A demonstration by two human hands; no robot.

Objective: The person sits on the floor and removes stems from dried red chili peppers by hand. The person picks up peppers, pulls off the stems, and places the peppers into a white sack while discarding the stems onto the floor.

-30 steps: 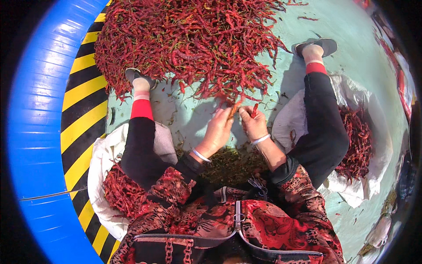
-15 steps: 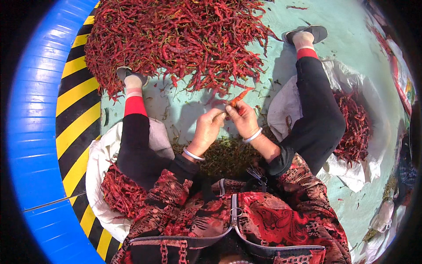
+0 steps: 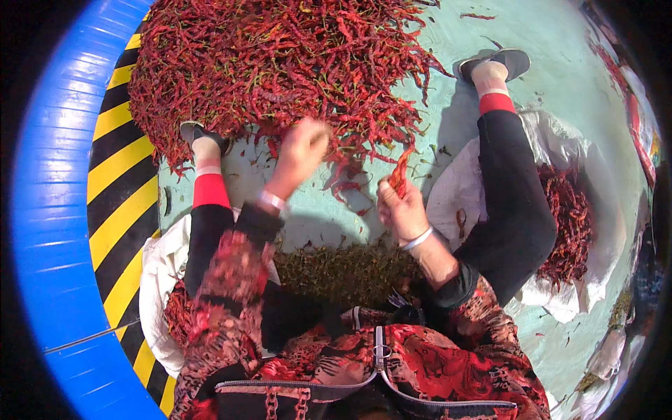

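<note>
A dried red chili pepper sticks up from my right hand, its lower end pinched between thumb and fingers. My left hand is apart from it, over the near edge of a big heap of red chilies. Motion smears its fingers, so I cannot make out whether they hold anything. Several loose chilies lie on the pale green floor between the two hands. Below my hands, a low pile of greenish-brown stems spreads between my legs.
A white sack with red chilies sits by my left leg. Another white sack, holding more chilies, lies beside my right leg. At the left run a black-and-yellow striped band and a blue panel.
My left hand has left the right one and moved forward and left to the heap. My right hand has shifted slightly right and nearer, keeping a chili in its grip.
</note>
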